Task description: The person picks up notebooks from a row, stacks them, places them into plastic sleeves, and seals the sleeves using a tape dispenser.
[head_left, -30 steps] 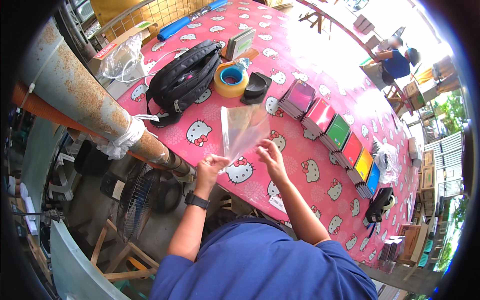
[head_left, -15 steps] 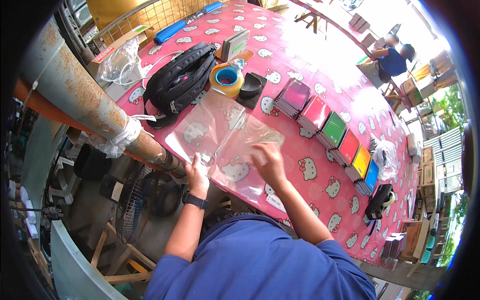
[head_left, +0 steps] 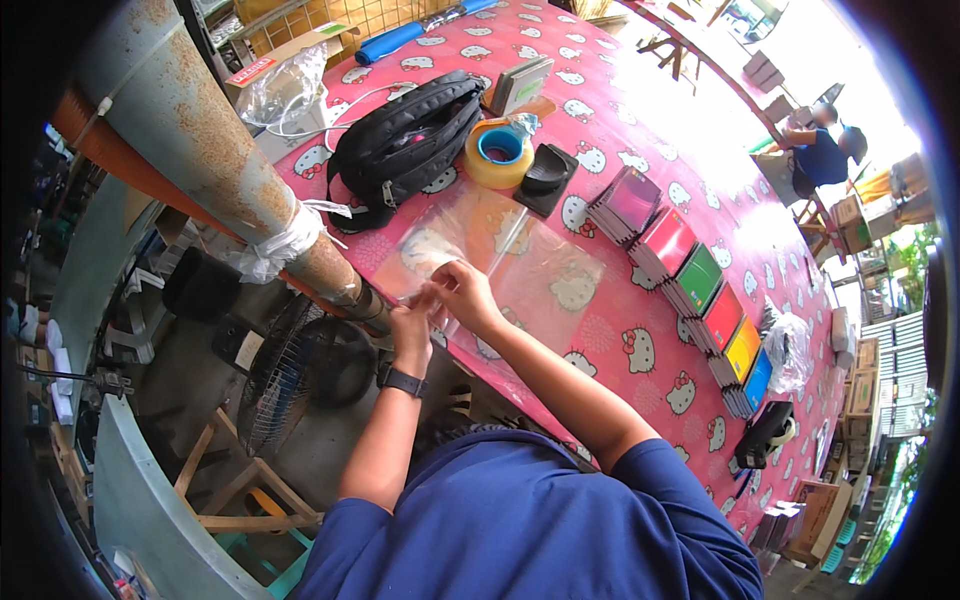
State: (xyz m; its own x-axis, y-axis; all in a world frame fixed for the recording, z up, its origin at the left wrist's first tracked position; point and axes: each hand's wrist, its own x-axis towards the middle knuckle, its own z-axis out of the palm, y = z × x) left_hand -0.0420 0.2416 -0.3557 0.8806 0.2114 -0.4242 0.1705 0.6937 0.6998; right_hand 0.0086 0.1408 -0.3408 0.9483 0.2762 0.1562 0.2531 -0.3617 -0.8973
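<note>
A clear plastic sheet with a fold line lies over the near left edge of the table. My left hand, a dark watch on its wrist, pinches the sheet's near left edge. Right beside it, my right hand has its fingertips closed together on the same edge. The two hands touch or nearly touch, and the exact grip between the fingertips is partly hidden. Just beyond the sheet are a roll of clear tape with a blue core and a black stand-like object.
Stacks of coloured notebooks run along the right. A black backpack lies at the left, near a rusty post. A tape dispenser and crumpled plastic sit far right. A fan stands below the table's left side.
My right hand has moved left from above the sheet's right half to meet my left hand at the edge. The view has shifted, so the table appears farther right.
</note>
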